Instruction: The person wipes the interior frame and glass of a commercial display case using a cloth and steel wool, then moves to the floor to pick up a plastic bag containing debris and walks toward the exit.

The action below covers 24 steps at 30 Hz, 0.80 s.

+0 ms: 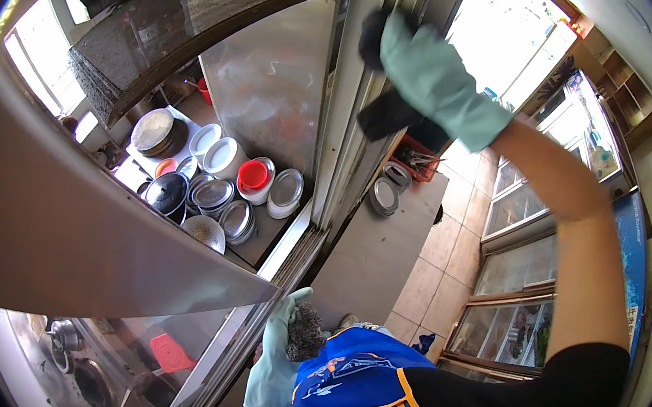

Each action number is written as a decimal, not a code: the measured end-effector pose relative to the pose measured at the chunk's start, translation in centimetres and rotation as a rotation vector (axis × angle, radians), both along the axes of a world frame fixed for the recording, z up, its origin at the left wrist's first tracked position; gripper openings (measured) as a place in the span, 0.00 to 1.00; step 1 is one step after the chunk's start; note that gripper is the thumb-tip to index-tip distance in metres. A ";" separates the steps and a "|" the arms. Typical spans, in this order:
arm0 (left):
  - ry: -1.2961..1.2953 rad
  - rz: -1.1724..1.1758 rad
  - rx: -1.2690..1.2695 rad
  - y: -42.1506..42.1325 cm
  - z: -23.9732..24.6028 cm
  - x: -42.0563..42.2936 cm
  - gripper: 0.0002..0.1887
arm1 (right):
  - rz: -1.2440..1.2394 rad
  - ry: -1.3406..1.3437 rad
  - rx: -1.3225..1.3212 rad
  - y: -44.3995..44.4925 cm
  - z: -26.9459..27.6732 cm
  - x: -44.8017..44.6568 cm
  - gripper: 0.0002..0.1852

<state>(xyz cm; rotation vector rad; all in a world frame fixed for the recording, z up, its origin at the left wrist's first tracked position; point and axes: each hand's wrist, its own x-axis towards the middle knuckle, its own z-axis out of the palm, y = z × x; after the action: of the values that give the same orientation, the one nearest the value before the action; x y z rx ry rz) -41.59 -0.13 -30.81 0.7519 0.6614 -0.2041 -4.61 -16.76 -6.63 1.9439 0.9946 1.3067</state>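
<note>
My right hand [436, 80], in a pale green rubber glove, is raised against the upright metal window frame [333, 187]. It grips a black cloth or pad [388, 113], whose dark ends show above and below the fingers. Low in front of me, my left hand [276, 347] wears a matching glove and holds a grey steel wool scourer [304, 331]. Its fingertips are close to the sliding-window track [293, 287]; whether they touch it, I cannot tell. A large metal-framed pane [85, 233] curves across the left side.
Behind the opening stand stacked metal plates [236, 220], white tubs [224, 158], a red bowl [253, 176] and a black-lidded pot [167, 192]. More plates [385, 196] and a red basket [418, 158] sit on the grey counter [363, 260]. Glass-door fridges [500, 328] line the right.
</note>
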 end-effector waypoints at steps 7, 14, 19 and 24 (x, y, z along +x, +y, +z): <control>0.044 0.009 0.033 0.3 -1.1 -0.6 0.25 | 0.041 0.719 -0.173 0.4 -23.7 1.2 0.10; 0.023 0.061 0.041 1.0 -2.4 -2.2 0.23 | 0.276 0.157 -0.233 0.8 -11.5 -0.8 0.07; 0.074 0.029 0.007 0.6 -2.8 -1.7 0.22 | -0.025 0.111 -0.096 3.2 -7.0 0.6 0.17; 0.079 0.033 0.013 0.2 -2.6 -0.8 0.22 | -0.275 -0.149 -0.231 3.8 -13.0 1.6 0.28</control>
<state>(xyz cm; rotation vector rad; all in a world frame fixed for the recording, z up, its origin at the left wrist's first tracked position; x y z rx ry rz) -42.44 0.04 -33.42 0.7474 0.7504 -0.2003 -2.96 -13.00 -19.62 1.7110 0.7401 1.1101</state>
